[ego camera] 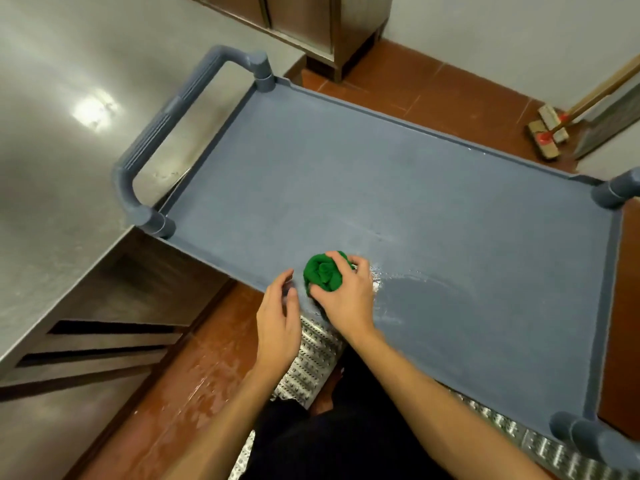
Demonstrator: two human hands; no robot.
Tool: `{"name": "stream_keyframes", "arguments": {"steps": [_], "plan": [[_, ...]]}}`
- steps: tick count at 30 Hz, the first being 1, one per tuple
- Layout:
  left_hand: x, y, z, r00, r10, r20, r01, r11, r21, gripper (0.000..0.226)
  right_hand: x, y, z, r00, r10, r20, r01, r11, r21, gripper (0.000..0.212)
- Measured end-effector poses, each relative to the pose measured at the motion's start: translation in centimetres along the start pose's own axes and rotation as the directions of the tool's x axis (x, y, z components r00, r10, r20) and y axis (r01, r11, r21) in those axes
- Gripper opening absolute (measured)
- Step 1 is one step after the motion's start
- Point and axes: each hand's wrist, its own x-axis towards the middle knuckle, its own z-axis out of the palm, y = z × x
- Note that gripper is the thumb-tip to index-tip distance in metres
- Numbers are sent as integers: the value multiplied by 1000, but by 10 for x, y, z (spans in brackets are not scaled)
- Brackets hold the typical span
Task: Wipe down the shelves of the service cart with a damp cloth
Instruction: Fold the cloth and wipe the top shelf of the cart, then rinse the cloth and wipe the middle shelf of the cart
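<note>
Both hands are low in view, at the near edge of the service cart's top shelf point(415, 188), above a metal floor grate point(311, 362) and the wet red tile floor point(173, 375). My right hand point(346, 299) lies on the shelf just inside the near rim, its fingers curled over and gripping the green cloth point(322, 273), which is bunched into a ball that bulges out on the hand's left side. My left hand point(278, 320) sits just beside the cloth, apart from it, with thumb and fingers loosely bent at the shelf's rim; I cannot tell whether they clasp the rim or only hover by it. Right of my right hand a wet patch point(412, 292) shines on the grey surface. Farther on, the shelf runs away to the cart's ribbed handle point(162, 133) at its left end, which stands against a steel bench point(52, 168). Beyond the far rim, two scrubbing brushes point(550, 133) lie on the floor by the wall, and a metal cabinet point(311, 22) stands at the back.
</note>
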Motion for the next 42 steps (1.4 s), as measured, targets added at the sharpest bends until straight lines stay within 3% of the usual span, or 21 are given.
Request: {"name": "stream_keyframes", "arguments": {"steps": [4, 8, 11, 14, 17, 20, 22, 25, 28, 32, 34, 38, 42], "plan": [[6, 1, -19, 997, -81, -20, 77, 987, -138, 29, 2, -19, 6, 993, 105, 52, -112, 981, 160, 60], [7, -14, -50, 977, -211, 21, 207, 924, -323, 29, -17, -48, 24, 995, 49, 81, -69, 961, 267, 53], [13, -19, -82, 932, -359, 57, 339, 801, -494, 28, -35, -77, 46, 993, -16, 115, -23, 942, 334, 51], [18, -30, -118, 868, -480, 124, 424, 588, -689, 40, -57, -114, 72, 974, -128, 186, 49, 924, 380, 52], [8, -43, -162, 841, -528, 120, 369, 397, -840, 51, -81, -152, 101, 946, -222, 238, 112, 908, 404, 54], [-3, -61, -211, 865, -478, 153, 321, 293, -900, 65, -103, -190, 133, 901, -301, 312, 173, 909, 380, 59], [-12, -77, -246, 888, -441, 133, 279, 284, -918, 68, -118, -210, 156, 863, -338, 376, 202, 912, 357, 63], [-30, -111, -299, 868, -497, -7, 207, 375, -904, 61, -141, -236, 192, 789, -387, 478, 250, 912, 325, 73], [-59, -144, -346, 828, -548, -116, 190, 468, -863, 59, -165, -261, 223, 667, -395, 632, 312, 918, 245, 91], [-94, -179, -404, 699, -668, -255, -4, 353, -935, 43, -200, -292, 265, 431, -365, 825, 480, 867, 132, 109], [-112, -193, -434, 647, -700, -303, -72, 339, -938, 51, -215, -303, 286, 326, -329, 886, 567, 818, 95, 100], [-151, -213, -488, 564, -727, -391, -176, 357, -917, 73, -252, -323, 332, 185, -341, 921, 643, 751, 149, 53], [-188, -229, -530, 525, -740, -421, -289, 310, -906, 65, -295, -354, 375, 69, -383, 921, 681, 692, 237, 29]]}}
